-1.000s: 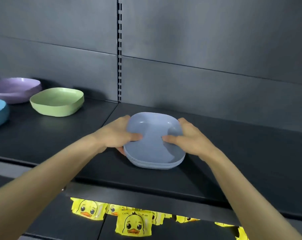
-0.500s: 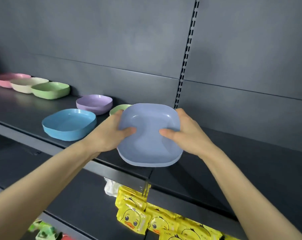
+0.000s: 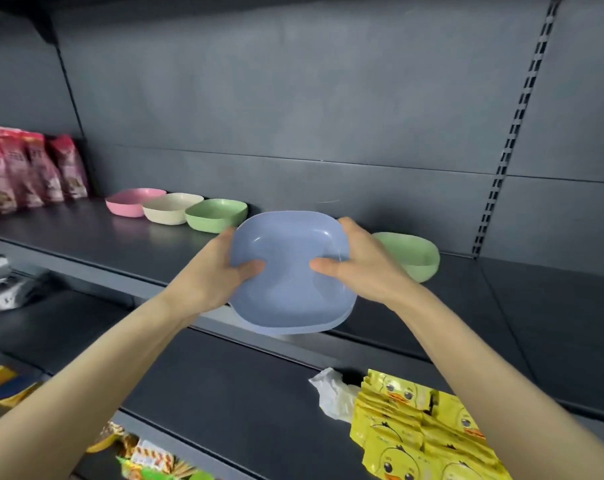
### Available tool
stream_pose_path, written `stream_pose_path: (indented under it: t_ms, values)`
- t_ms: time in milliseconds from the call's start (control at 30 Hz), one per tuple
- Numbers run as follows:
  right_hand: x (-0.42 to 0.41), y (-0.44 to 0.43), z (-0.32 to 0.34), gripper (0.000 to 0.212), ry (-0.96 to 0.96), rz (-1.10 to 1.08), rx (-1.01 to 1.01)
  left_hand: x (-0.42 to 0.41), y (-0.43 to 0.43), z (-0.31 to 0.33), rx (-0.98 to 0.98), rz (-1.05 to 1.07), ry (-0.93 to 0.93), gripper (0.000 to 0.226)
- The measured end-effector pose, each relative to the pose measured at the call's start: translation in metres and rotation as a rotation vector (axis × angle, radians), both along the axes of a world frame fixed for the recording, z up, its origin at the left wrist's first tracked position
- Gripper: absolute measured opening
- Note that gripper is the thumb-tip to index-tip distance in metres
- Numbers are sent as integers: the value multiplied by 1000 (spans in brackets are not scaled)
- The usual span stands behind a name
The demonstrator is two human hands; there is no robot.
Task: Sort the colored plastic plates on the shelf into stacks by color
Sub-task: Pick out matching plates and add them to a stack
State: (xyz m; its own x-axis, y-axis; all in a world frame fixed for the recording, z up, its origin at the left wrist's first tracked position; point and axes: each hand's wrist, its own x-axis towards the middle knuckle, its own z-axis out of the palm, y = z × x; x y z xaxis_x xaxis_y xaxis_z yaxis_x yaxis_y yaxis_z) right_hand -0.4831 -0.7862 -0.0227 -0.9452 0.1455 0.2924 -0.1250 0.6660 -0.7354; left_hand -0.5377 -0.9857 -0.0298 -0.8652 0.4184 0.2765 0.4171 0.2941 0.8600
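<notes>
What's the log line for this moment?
left hand, right hand: grip blue-grey plate stack; off shelf; shelved: pink plate, cream plate, green plate, second green plate

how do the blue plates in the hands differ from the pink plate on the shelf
The blue plates are gripped by the left hand and right hand, off the shelf; the pink plate rests on it. The blue plates tilt toward the camera; the pink plate sits flat. The blue plates show layered rims; the pink plate looks single. Both are shallow rounded squares.
</notes>
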Motion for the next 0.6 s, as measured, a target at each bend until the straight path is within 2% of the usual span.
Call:
stream_pose_path:
  t_ms: [133,267,367,467,600]
  values:
    - [-41,-25,3,34,-47,-42,-10,-49,-23,0,-22,17,20,35]
    - [-87,-32,2,37,-109,-93,-14,-98,-29,-1,-48,63,4,45]
    - [-125,-29,-2,33,-181,-140,-94,-131,-29,-2,-30,68,11,55]
    - [-160,-25,-4,30,-250,-170,-143,-162,-30,-6,-34,9,50,70]
    - [-202,-23,-8,25,-346,-153,-193,-203,-32,-14,-169,-123,114,80]
